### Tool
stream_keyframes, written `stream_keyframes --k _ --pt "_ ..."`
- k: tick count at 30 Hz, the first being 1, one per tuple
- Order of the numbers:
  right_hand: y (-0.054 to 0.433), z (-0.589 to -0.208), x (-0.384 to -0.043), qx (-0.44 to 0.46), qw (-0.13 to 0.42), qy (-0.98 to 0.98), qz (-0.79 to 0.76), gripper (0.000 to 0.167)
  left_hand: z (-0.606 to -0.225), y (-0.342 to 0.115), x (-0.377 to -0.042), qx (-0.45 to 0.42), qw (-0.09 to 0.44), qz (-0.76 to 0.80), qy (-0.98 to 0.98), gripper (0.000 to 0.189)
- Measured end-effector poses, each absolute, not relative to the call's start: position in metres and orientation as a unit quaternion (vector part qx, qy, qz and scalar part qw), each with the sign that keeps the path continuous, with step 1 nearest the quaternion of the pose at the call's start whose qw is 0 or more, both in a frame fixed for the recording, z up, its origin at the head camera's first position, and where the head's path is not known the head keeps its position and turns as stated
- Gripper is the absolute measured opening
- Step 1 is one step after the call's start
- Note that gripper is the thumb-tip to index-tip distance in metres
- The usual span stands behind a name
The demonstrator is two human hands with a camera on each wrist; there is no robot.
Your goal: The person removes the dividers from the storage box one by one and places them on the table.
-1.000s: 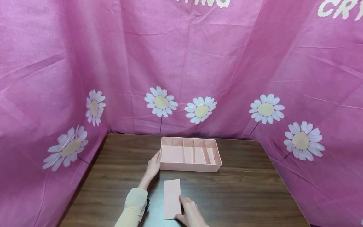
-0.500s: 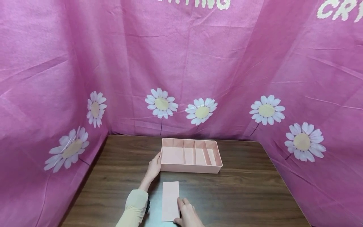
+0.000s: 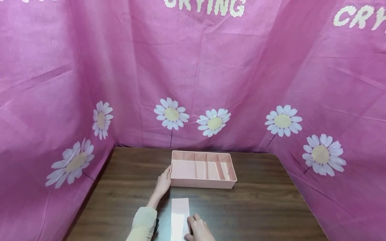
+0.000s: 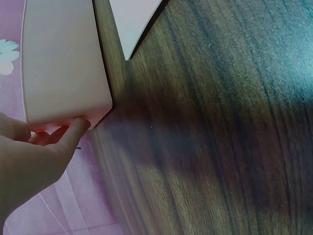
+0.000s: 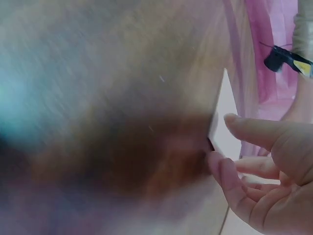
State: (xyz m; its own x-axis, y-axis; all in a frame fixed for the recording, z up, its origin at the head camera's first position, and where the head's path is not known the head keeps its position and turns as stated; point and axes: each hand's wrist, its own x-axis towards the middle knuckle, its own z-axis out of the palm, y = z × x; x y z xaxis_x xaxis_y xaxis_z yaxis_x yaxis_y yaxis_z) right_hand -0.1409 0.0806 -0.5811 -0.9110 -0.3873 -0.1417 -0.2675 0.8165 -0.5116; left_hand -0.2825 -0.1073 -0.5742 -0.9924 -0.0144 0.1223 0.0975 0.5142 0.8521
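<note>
A pink organizer box (image 3: 202, 183) with divided compartments stands at the back middle of the table. My left hand (image 3: 163, 184) grips its left end; in the left wrist view the thumb and fingers (image 4: 76, 131) press on that end wall. In front of the box is a flat, pale pink rectangular panel (image 3: 180, 208), its near half bright with glare. My right hand (image 3: 200, 230) holds the panel by its right edge, near the lower corner. From the right wrist, the panel (image 5: 226, 115) appears edge-on between thumb and fingers. Whether it touches the table is unclear.
The brown wood-grain table (image 3: 256, 204) surrounds the box. A pink curtain (image 3: 193, 73) with printed daisies and letters hangs behind the table and along both sides. A black strap (image 5: 283, 59) is on the left wrist.
The panel and right hand have moved slightly toward me, and glare now covers the panel's near part. The head view has tilted up a little. The left hand stays at the box.
</note>
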Motion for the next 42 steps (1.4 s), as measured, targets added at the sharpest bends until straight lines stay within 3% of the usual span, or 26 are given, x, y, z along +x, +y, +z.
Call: stream_keyframes --k 5,9,14,23,32,42 --pt "0.086 -0.568 -0.159 -0.219 -0.022 0.952 -0.212 0.033 -0.580 -0.110 -0.278 -0.019 0.063 -0.490 -0.869 0.042" --pt "0.089 -0.554 -0.195 -0.228 -0.154 0.939 -0.205 0.026 -0.582 -0.112 -0.278 -0.016 0.073 -0.492 -0.867 0.041" --pt "0.091 -0.541 -0.251 -0.216 -0.238 0.923 -0.214 0.015 -0.580 -0.114 -0.278 -0.011 0.081 -0.494 -0.865 0.041" --pt "0.090 -0.533 -0.306 -0.172 -0.265 0.933 -0.170 0.013 -0.577 -0.109 -0.277 -0.019 0.087 -0.492 -0.866 0.040" --pt "0.091 -0.538 -0.315 -0.146 -0.183 0.955 -0.181 0.021 -0.579 -0.106 -0.277 -0.029 0.088 -0.492 -0.866 0.040" --pt "0.093 -0.545 -0.323 -0.143 -0.173 0.955 -0.194 0.033 -0.578 -0.106 -0.278 -0.027 0.088 -0.497 -0.863 0.039"
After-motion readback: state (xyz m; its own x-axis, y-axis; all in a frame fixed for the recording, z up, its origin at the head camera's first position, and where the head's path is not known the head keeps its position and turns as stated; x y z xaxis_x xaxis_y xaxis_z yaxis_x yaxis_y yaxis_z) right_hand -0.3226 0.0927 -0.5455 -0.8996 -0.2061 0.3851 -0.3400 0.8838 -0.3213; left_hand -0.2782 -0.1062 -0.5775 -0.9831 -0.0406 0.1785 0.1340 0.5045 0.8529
